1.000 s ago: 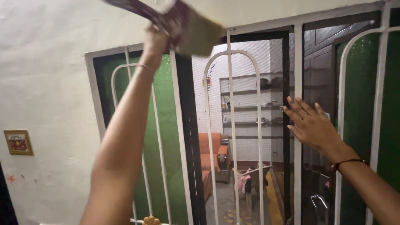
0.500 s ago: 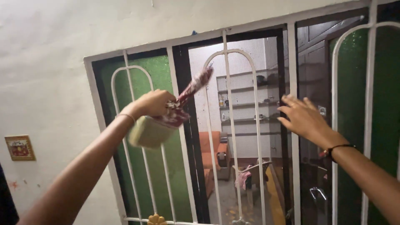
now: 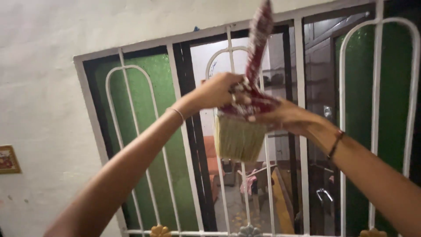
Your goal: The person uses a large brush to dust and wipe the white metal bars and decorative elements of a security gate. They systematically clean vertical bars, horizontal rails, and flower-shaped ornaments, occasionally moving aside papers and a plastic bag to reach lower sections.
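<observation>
A short broom point(image 3: 239, 138) with pale straw bristles and a red-and-white patterned handle hangs bristles down in front of a window. Its handle points up past the top of the frame. My left hand point(image 3: 219, 90) grips the broom where handle meets bristles. My right hand point(image 3: 280, 116) has come in from the right and touches the same red collar of the broom, fingers laid on it. Both arms are raised before the white metal window grille point(image 3: 169, 131).
The window has green glass panes point(image 3: 153, 145) and a white grille with arched bars. Through the open middle section a room with shelves, an orange sofa point(image 3: 212, 164) and a small table shows. A small framed picture point(image 3: 6, 159) hangs on the white wall at left.
My left hand swung the broom down from overhead and turned it bristles down, handle up. My right hand moved left from open air onto the broom's collar.
</observation>
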